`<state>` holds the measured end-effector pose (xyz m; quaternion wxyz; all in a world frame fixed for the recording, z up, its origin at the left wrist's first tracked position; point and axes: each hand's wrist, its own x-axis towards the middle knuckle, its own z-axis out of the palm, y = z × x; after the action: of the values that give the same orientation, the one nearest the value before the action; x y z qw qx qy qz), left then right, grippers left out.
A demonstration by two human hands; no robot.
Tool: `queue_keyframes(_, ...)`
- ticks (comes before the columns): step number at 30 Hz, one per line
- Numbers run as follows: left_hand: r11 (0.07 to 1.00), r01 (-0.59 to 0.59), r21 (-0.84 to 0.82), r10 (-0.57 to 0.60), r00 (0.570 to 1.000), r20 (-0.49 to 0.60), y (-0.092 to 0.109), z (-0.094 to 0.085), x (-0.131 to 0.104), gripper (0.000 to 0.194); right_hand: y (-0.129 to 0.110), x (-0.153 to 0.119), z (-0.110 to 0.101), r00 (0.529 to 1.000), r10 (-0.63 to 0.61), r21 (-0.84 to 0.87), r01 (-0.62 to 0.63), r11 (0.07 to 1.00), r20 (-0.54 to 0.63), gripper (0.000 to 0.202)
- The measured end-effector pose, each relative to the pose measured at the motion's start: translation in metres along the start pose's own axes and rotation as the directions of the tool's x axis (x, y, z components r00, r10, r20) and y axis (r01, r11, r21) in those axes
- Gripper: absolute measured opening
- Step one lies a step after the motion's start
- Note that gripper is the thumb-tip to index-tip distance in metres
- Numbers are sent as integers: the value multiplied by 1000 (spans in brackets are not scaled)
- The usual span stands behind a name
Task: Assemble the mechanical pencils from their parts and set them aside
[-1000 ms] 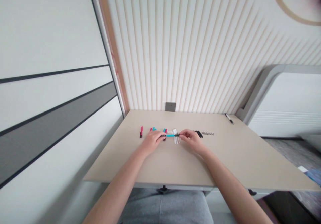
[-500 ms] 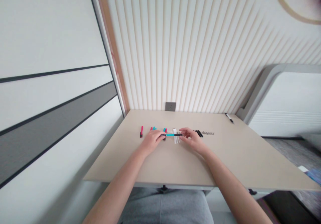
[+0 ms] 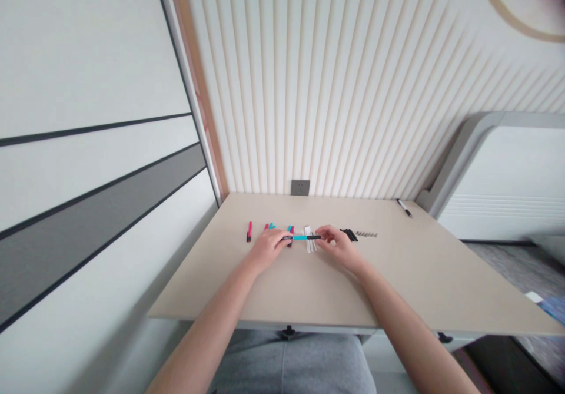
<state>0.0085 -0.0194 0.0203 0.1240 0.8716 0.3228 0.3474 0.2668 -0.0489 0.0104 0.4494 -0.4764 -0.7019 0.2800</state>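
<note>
A blue pen with black ends (image 3: 299, 238) lies level between my two hands, above the table. My left hand (image 3: 267, 245) is closed on its left end, thumb and fingers pinching the black part. At the other end, the fingertips of my right hand (image 3: 339, 245) pinch the black grip near the tip. Beneath and behind the pen are slim white sticks (image 3: 308, 247) and small clear pieces (image 3: 299, 231), partly covered. Pink and blue pen parts (image 3: 290, 229) lie beside my left fingers, and more blue and pink parts (image 3: 271, 225) show behind that hand.
Left on the table (image 3: 309, 294) is a pink-and-black pen part (image 3: 249, 231). Several black tubes (image 3: 349, 235) and a row of small springs (image 3: 366, 234) lie right of my right hand. A white-and-black pen (image 3: 404, 208) rests at the back right. A socket (image 3: 301, 188) is on the wall.
My right hand has shifted very slightly, and a little more of the black tubes shows beside it. Both hands still hold the blue pen in the same place.
</note>
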Motion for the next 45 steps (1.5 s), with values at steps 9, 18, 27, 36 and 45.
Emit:
queue_keyframes(9, 1000, -6, -11, 6, 1000, 22, 1, 1, 0, 16, 1, -1, 1, 996, 74, -36, -73, 997, 45, 41)
queue_keyframes(18, 1000, 9, -6, -9, 1000, 27, 1, 2, 0, 18, -3, -2, 2, 997, 17, -55, -14, 998, 70, 31)
queue_keyframes(27, 1000, 4, -17, -4, 1000, 13, -3, 3, -1, 18, -2, -2, 1, 996, 25, -23, -23, 999, 91, 33)
queue_keyframes(36, 997, 53, 50, -52, 998, -23, -5, 3, 0, 17, -7, -3, 0, 996, 41, -57, -36, 998, 80, 26)
queue_keyframes(45, 998, -3, 65, 4, 1000, -17, -8, 4, 1, 17, 4, 5, -8, 996, -32, -262, 9, 965, -82, 40)
